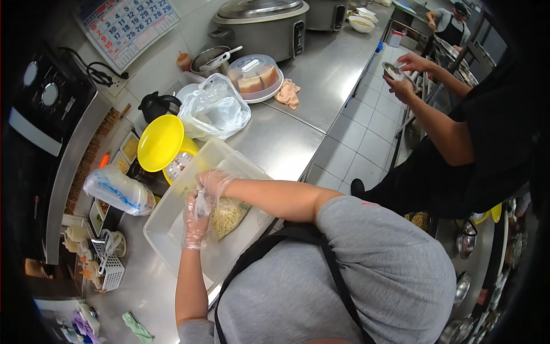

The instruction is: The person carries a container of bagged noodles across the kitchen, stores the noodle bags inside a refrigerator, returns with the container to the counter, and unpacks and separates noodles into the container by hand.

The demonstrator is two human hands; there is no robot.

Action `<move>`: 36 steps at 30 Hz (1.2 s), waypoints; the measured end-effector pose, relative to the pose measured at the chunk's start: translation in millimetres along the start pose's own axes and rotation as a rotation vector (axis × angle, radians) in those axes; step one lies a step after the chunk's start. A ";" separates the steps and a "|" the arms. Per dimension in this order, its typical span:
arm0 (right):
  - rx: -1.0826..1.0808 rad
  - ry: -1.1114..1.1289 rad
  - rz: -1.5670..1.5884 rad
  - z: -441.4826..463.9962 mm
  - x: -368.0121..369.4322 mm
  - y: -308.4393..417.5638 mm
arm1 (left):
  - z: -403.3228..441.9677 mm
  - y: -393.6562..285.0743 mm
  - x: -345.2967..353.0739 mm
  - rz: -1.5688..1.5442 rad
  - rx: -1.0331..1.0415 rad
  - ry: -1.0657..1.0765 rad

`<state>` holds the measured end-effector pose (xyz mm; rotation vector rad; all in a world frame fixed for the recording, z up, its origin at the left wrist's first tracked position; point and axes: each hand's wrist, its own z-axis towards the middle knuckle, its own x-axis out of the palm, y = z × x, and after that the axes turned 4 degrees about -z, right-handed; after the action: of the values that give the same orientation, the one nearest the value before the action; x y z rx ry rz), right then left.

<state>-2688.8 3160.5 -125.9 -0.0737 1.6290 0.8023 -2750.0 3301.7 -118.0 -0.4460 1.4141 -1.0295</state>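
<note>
My left hand (196, 222) and my right hand (215, 182), both in clear plastic gloves, are close together over a translucent plastic tub (157, 226). Their fingers are closed on the gathered neck of a clear plastic bag of noodles (228, 219). Pale, thin noodles fill the bag, which hangs in or rests inside the tub; its contact with the bottom is unclear. My fingertips are partly hidden by the crumpled plastic. Just past the tub stands a yellow kitchen scale (182, 163) with a round yellow pan (161, 143).
A white plastic bag (215, 109), a covered cake plate (255, 80) and a large cooker (260, 28) stand along the steel counter (275, 143). A wrapped plastic roll (119, 189) lies left. At right, a co-worker in black (458, 137) holds a small bowl (394, 71).
</note>
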 end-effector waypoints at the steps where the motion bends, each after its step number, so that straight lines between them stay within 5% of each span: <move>1: 0.045 -0.086 0.148 -6.1 -5.3 4.7 | -0.2 17.8 3.7 -0.005 -0.010 -0.013; 4: 0.017 -0.242 0.245 -3.1 3.8 5.6 | 0.7 72.2 23.8 -0.213 0.037 -0.145; 6: -0.105 -0.285 0.209 5.1 14.5 11.1 | -2.6 78.3 21.4 0.235 -0.026 -0.185; 10: -0.128 -0.240 0.097 4.1 11.4 19.9 | 5.3 33.2 12.3 0.244 -0.287 -0.233; 14: -0.227 -0.382 -0.029 9.3 29.3 9.0 | 12.6 45.9 3.2 0.496 -0.296 -0.148; 16: -0.104 -0.164 -0.200 -0.4 -6.0 18.2 | 20.0 46.2 -12.1 0.561 -0.253 -0.119; 22: -0.089 -0.091 -0.184 -7.6 -41.9 9.4 | -17.9 -1.4 -48.8 0.488 -0.275 -0.124; 25: -0.093 -0.098 -0.188 -3.6 -38.0 -27.2 | -40.7 32.1 -57.3 0.391 -0.270 -0.112; 28: 0.089 0.016 -0.153 5.8 -33.4 -42.5 | -51.3 55.8 -64.7 0.382 -0.425 -0.144; 30: 0.107 0.060 -0.320 17.5 -9.4 -50.0 | -44.2 32.9 -70.3 0.159 -0.852 -0.017; 31: 0.098 0.062 -0.318 22.7 -6.4 -52.6 | -42.9 43.0 -73.0 0.161 -0.859 -0.025; 33: -0.047 0.340 -0.428 24.5 0.0 -60.2 | -42.0 72.9 -68.5 0.707 -0.326 0.435; 34: -0.095 0.434 -0.457 22.9 3.9 -64.3 | -44.2 80.6 -57.9 0.708 -0.325 0.443; 36: -0.388 0.208 -0.480 21.5 12.2 -68.8 | -39.5 86.2 -34.8 0.308 -0.523 -0.133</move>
<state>-2640.9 3124.7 -167.9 -0.8156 1.5353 0.7379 -2754.2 3386.7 -172.4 -0.6369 1.5678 -0.3670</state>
